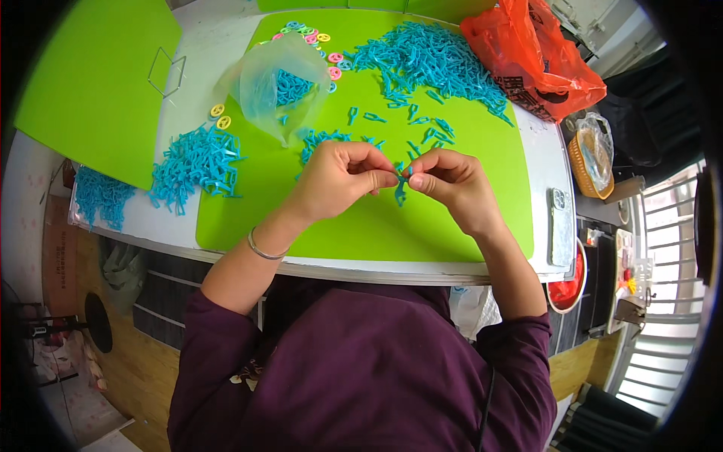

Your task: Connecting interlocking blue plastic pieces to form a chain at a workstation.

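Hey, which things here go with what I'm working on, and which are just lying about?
Seemingly in the work:
blue piece, held between left hand and right hand
large blue heap
green surface

Apparently just lying about:
red plastic bag
phone
yellow basket

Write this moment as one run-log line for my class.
left hand: pinching blue piece | right hand: pinching same piece | beneath: green mat | beyond hands: cloudy bag, big blue pile, red bag
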`<action>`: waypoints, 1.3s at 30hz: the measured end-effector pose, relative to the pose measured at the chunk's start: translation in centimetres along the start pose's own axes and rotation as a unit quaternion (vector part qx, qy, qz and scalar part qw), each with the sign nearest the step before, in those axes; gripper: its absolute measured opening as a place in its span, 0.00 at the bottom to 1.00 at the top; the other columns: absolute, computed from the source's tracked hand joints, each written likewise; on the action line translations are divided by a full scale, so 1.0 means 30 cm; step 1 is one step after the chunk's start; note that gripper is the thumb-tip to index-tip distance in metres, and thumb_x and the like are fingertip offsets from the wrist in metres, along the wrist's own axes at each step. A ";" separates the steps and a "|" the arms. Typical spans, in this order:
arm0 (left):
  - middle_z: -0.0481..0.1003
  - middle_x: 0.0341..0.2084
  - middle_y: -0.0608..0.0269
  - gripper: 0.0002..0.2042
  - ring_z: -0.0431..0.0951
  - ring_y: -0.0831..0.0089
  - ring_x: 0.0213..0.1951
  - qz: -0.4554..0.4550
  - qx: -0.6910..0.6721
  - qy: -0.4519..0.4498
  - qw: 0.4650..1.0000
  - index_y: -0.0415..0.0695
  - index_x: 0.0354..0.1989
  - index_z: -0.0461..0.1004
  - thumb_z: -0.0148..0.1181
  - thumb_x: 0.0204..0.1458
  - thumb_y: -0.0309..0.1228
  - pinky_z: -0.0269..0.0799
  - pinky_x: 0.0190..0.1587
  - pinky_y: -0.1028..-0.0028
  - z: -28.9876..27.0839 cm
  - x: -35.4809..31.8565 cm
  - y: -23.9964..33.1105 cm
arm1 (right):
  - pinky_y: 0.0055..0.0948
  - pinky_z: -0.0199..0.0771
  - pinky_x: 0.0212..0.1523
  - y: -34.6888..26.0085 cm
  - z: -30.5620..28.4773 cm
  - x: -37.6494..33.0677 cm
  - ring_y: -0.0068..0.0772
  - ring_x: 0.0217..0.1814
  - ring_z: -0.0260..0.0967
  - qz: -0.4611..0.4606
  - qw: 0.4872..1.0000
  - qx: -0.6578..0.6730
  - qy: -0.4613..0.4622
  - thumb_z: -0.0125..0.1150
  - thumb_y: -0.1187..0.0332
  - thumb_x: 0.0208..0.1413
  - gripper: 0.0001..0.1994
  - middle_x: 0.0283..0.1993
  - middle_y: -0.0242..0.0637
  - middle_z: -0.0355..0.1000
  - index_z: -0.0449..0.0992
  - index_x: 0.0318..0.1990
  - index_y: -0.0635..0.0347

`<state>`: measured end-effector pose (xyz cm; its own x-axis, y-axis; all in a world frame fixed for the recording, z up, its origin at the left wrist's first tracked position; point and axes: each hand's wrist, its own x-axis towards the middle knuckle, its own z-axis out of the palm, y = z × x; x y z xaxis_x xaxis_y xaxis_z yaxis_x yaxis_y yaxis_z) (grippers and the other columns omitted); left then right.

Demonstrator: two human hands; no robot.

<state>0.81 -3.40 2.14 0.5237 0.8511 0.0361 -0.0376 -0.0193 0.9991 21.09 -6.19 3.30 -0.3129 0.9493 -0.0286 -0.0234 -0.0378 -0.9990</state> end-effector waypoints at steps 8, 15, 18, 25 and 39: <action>0.74 0.19 0.69 0.03 0.70 0.84 0.21 -0.006 -0.064 0.037 0.997 0.40 0.27 0.74 0.60 0.49 0.26 0.63 0.23 0.84 0.038 -0.018 -0.019 | 0.19 0.67 0.39 0.049 0.009 0.007 0.18 0.34 0.66 -0.019 0.991 0.131 0.021 0.60 0.73 0.52 0.04 0.31 0.28 0.72 0.75 0.34 0.64; 0.73 0.25 0.68 0.11 0.71 0.84 0.27 0.006 -0.166 0.069 0.984 0.40 0.37 0.72 0.63 0.49 0.33 0.64 0.29 0.86 0.066 0.005 -0.059 | 0.21 0.67 0.38 0.043 0.001 0.041 0.21 0.34 0.67 0.049 0.964 0.259 0.015 0.55 0.70 0.56 0.06 0.36 0.30 0.72 0.73 0.38 0.60; 0.73 0.27 0.67 0.13 0.71 0.81 0.29 -0.116 -0.191 0.067 0.972 0.42 0.40 0.71 0.62 0.49 0.34 0.66 0.34 0.86 0.058 -0.002 -0.049 | 0.20 0.68 0.37 0.045 0.001 0.074 0.20 0.34 0.67 0.065 0.965 0.254 0.025 0.54 0.69 0.57 0.06 0.35 0.29 0.72 0.73 0.39 0.59; 0.76 0.35 0.56 0.08 0.78 0.70 0.35 -0.087 -0.421 0.057 0.901 0.42 0.39 0.72 0.58 0.52 0.28 0.78 0.32 0.81 -0.127 0.029 -0.041 | 0.20 0.68 0.32 0.017 -0.070 0.222 0.20 0.31 0.67 -0.071 0.965 -0.245 0.064 0.60 0.67 0.52 0.10 0.30 0.31 0.72 0.75 0.39 0.63; 0.76 0.32 0.58 0.07 0.78 0.73 0.34 -0.073 -0.429 0.107 0.894 0.39 0.39 0.74 0.57 0.52 0.27 0.77 0.37 0.82 -0.105 0.033 -0.060 | 0.26 0.70 0.31 0.044 -0.024 0.165 0.26 0.30 0.71 -0.066 0.916 -0.395 0.006 0.62 0.70 0.47 0.06 0.30 0.35 0.74 0.76 0.31 0.62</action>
<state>-1.30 -0.87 0.31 0.4059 0.8939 -0.1900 -0.6687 0.4322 0.6050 20.19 -1.33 1.83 -0.3459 0.9330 0.0998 0.6357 0.3113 -0.7064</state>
